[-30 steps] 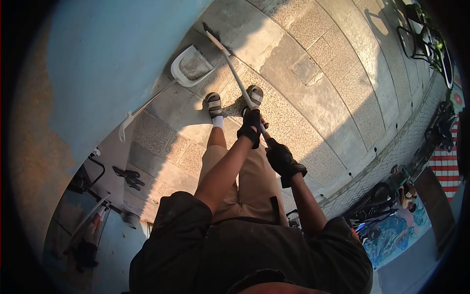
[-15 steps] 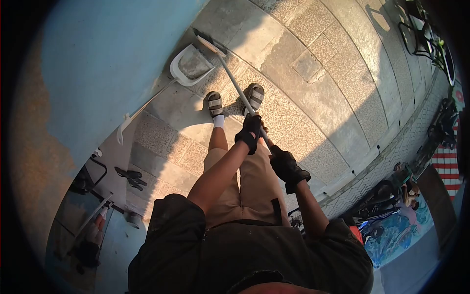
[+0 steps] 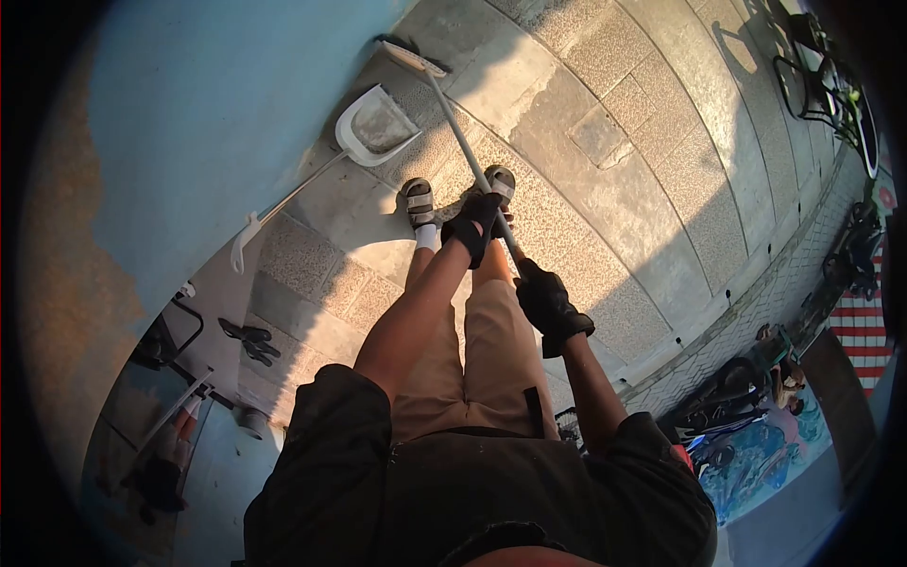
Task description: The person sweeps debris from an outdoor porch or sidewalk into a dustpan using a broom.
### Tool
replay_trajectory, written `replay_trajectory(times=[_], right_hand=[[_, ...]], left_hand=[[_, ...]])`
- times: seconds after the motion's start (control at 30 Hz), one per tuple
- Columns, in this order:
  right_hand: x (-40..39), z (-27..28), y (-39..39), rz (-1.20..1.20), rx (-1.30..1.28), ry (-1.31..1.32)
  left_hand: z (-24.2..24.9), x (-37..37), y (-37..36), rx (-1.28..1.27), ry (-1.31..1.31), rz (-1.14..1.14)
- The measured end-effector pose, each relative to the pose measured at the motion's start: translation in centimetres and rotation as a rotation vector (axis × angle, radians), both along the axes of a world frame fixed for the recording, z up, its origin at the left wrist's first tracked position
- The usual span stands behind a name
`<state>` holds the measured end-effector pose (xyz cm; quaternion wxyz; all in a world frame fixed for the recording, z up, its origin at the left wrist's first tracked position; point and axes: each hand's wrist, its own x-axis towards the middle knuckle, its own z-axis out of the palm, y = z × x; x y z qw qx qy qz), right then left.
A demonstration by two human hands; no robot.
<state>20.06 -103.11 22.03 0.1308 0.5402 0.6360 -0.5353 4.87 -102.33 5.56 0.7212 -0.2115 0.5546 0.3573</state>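
With both gloved hands I hold a long-handled broom [image 3: 459, 140]. My left hand [image 3: 474, 227], in a black fingerless glove, is wrapped around the middle of the handle. My right hand [image 3: 550, 307], gloved in black too, is closed around the handle's near end. The broom's head, pale with dark bristles, is on the paving close to the blue wall, ahead of my feet. Between that head and my left foot lies a white long-handled dustpan [image 3: 351, 144], its open side facing right. Neither hand touches the dustpan.
A blue wall [image 3: 227, 104] runs along the left. Black gloves [image 3: 249, 341] lie on the paving [image 3: 548, 208] behind the dustpan's handle. A bicycle [image 3: 831, 85] stands at the far right. Parked motorbikes [image 3: 723, 387] and a person are at the lower right.
The broom's head has moved farther away from my feet, along the wall and past the dustpan. Both hands have shifted slightly with the handle and keep their grip.
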Motion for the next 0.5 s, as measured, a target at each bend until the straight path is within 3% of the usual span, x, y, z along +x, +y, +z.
replay_trajectory(times=[0.1,0.23,0.3,0.33,0.4,0.47,0.5], right_hand=[[1.3,4.7,0.2,-0.052,-0.194,-0.122],[1.0,3.0,1.7,-0.031,-0.191,-0.118],[-0.1,-1.8,2.0,0.018,0.035,0.125],[-1.6,-4.3,3.1,-0.014,-0.173,0.065],[-3.5,-6.3,3.3,-0.126,-0.228,0.141],[-5.3,-5.1,3.8,0.018,0.005,0.128],[-4.8,-4.9,3.1,-0.022,-0.054,0.142]], left_hand=[[4.3,1.3,-0.4,-0.040,-0.014,-0.068],[5.2,2.4,-1.5,-0.008,-0.037,-0.038],[3.8,1.9,-1.6,-0.038,-0.027,-0.127],[4.2,1.1,-0.9,-0.053,0.014,-0.153],[1.5,-0.3,-1.1,0.011,0.214,-0.299],[1.6,-2.4,-1.4,0.036,0.102,-0.183],[1.9,-2.9,-1.7,0.056,-0.018,-0.068]])
